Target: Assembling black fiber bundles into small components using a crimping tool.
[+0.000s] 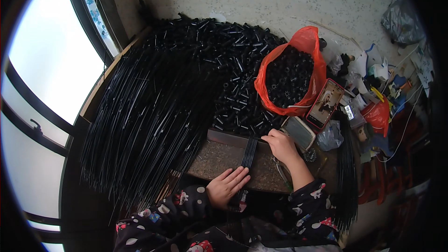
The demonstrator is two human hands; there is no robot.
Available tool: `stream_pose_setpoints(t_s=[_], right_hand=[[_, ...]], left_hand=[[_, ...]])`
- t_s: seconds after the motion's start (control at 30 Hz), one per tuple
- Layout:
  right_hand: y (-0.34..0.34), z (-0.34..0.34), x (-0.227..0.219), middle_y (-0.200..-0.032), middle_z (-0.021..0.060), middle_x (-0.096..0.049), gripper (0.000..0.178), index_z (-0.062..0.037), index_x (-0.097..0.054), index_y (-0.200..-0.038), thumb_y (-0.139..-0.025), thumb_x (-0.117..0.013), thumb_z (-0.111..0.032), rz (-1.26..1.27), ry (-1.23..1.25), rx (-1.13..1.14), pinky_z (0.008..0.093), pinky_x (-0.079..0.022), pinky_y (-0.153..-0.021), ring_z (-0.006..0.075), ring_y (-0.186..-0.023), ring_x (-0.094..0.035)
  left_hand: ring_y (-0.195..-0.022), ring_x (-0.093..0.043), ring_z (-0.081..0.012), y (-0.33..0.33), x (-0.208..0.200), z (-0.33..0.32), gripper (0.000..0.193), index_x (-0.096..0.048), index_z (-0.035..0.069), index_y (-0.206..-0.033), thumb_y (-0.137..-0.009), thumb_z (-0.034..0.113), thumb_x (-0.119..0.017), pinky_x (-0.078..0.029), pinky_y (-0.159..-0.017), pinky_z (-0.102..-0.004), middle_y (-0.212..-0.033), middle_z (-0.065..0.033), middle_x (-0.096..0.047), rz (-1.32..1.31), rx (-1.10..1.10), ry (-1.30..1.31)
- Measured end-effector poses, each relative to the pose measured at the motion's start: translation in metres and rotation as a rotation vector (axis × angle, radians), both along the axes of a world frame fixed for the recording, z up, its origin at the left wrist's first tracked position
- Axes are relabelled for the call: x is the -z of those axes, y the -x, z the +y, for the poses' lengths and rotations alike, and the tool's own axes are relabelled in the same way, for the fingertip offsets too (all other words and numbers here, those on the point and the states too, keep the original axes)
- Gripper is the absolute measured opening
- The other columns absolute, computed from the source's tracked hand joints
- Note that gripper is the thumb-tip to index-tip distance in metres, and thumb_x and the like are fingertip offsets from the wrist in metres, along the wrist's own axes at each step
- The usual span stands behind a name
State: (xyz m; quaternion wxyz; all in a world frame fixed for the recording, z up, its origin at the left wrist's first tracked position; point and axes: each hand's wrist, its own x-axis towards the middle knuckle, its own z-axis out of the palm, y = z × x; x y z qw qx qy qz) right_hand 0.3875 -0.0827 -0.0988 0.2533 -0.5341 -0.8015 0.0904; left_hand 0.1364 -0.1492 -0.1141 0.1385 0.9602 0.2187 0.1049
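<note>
Several thin black rods (250,152) lie side by side in a narrow row on the brown work board (214,158). At their near end, my left hand (228,186) rests flat, its fingers stretched out against the rod ends. My right hand (281,146) is beside the far end, thumb and fingers drawn together near a dark raised strip (226,137). Whatever its fingertips hold is too small to tell. By my right wrist lies a pair of pliers (281,170), partly hidden.
Long black rods (149,121) are heaped on the left. Short black tubes (238,60) pile up behind the board. An open red plastic bag (304,39) holds small black parts. Right of it are a phone (326,103), a shallow tray (298,133) and assorted clutter (373,93).
</note>
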Motion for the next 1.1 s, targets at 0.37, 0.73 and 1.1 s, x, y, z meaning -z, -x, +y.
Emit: stream_pose_setpoints(t_s=[0.37,0.73,1.1], right_hand=[[-0.025,-0.006,0.005,-0.077,0.0054,-0.054,0.012,-0.0063,-0.063,-0.084,-0.074,-0.056,-0.007,-0.189,-0.301,-0.002,0.0376,-0.045,-0.066,0.0252,-0.076,-0.054],[-0.012,-0.016,-0.003,-0.072,0.0083,-0.054,0.013,-0.0059,-0.065,-0.086,-0.075,-0.059,-0.004,0.046,-0.044,0.037,0.036,-0.046,-0.057,0.0279,-0.065,-0.057],[0.007,-0.006,0.01,-0.079,0.0082,-0.055,0.012,-0.0071,-0.062,-0.089,-0.078,-0.056,-0.007,0.086,-0.095,0.097,0.0375,-0.047,-0.059,0.0296,-0.071,-0.058]], left_hand=[[-0.13,-0.028,-0.0293,-0.001,0.003,0.001,0.083,-0.028,0.0,-0.135,-0.072,0.046,-0.055,-0.026,-0.102,-0.0396,-0.142,-0.0182,-0.024,-0.03,0.008,0.007],[-0.131,-0.026,-0.0296,0.001,0.003,0.002,0.084,-0.027,0.003,-0.136,-0.071,0.05,-0.055,-0.025,-0.102,-0.0415,-0.142,-0.0174,-0.025,-0.064,0.024,0.045],[-0.131,-0.026,-0.0288,-0.001,0.004,-0.001,0.076,-0.027,0.004,-0.136,-0.073,0.034,-0.055,-0.024,-0.104,-0.0413,-0.142,-0.0168,-0.025,-0.058,0.025,0.034]])
